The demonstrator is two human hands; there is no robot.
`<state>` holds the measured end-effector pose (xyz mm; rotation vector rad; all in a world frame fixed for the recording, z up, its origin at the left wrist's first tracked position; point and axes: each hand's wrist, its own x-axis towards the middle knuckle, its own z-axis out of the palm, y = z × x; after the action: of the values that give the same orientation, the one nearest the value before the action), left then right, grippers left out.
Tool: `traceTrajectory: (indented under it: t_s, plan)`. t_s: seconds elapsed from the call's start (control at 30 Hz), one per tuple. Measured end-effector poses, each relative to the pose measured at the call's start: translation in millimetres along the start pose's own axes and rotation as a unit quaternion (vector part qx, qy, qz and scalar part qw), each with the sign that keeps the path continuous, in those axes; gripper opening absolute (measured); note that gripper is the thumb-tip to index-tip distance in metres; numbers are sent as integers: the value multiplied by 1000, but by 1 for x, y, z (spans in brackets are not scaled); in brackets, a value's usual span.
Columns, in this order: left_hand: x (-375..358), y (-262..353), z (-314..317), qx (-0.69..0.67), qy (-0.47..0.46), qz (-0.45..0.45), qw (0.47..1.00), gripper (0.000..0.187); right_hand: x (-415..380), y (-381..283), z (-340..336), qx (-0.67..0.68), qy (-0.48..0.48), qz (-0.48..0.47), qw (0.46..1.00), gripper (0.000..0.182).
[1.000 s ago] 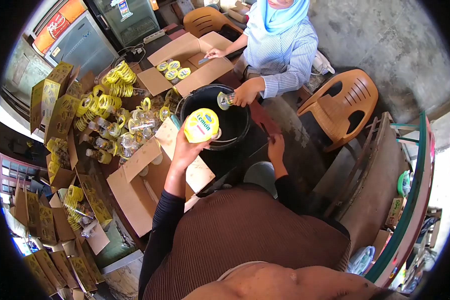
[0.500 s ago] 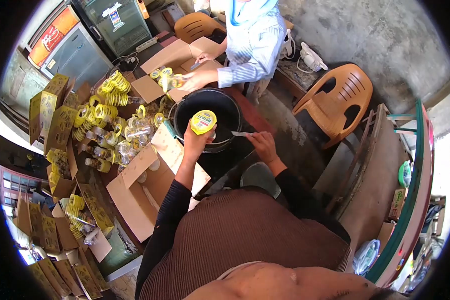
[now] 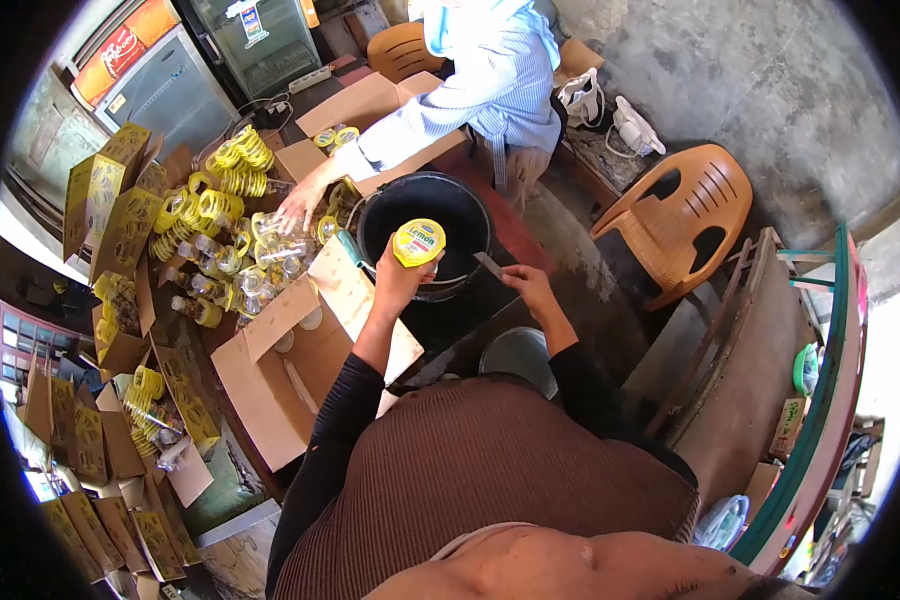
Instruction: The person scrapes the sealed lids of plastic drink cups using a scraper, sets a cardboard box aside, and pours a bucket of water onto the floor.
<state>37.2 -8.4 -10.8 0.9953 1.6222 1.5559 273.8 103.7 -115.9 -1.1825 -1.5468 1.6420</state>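
Note:
My left hand (image 3: 398, 279) holds a clear cup with a yellow "Lemon" lid (image 3: 419, 242) over the near rim of a black bucket (image 3: 467, 202). My right hand (image 3: 528, 288) grips a small metal blade (image 3: 489, 265) just right of the cup, its tip pointing toward the lid. A person in a striped blue shirt (image 3: 490, 75) stands across the bucket and reaches a hand (image 3: 298, 205) into a heap of lidded cups (image 3: 238, 255) on the left.
An open cardboard box (image 3: 290, 360) lies below my left arm. Another open box with cups (image 3: 355, 125) sits behind the bucket. Yellow cartons (image 3: 120, 205) pile up at left. A tan plastic chair (image 3: 685, 215) stands at right, a wooden bench (image 3: 760, 350) beside it.
My left hand has moved the cup from close to my face out over the bucket. My right hand rose with the blade toward it. The other person leaned over and reached left into the heap.

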Motion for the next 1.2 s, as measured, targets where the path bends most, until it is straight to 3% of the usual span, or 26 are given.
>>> traceTrajectory:
  t_s: [0.07,0.13,0.17,0.27,0.47,0.63,0.8,0.87,1.0,1.1,1.2]
  plan:
    - [-1,1,-1,2,2,9,1000,44,0,1,-14,-61,33,-9,998,19]
    - [-1,-2,-1,20,7,17,1000,45,-5,-10,-24,-219,183,-120,951,18]
    - [-1,-3,0,41,5,21,999,45,-5,-14,-25,-221,181,-122,951,18]
    - [-7,7,3,76,4,32,997,45,-28,-75,2,-266,185,-279,904,10]
    - [-12,9,4,137,21,58,989,45,-39,-126,65,-271,126,-436,849,18]
    - [-8,0,6,156,47,102,981,43,-31,-132,87,-290,77,-476,826,22]
    - [-9,-3,3,157,48,67,984,44,-34,-143,87,-379,51,-468,797,26]
    - [-5,-14,3,226,75,173,956,46,-37,-150,90,-386,54,-464,796,26]
    - [-8,-10,4,264,78,151,949,45,-34,-142,94,-422,21,-461,781,24]
    - [-5,-12,2,219,78,162,959,45,-35,-140,92,-411,52,-462,784,23]
    - [-7,-10,4,219,76,118,966,46,-30,-142,79,-430,37,-459,777,20]
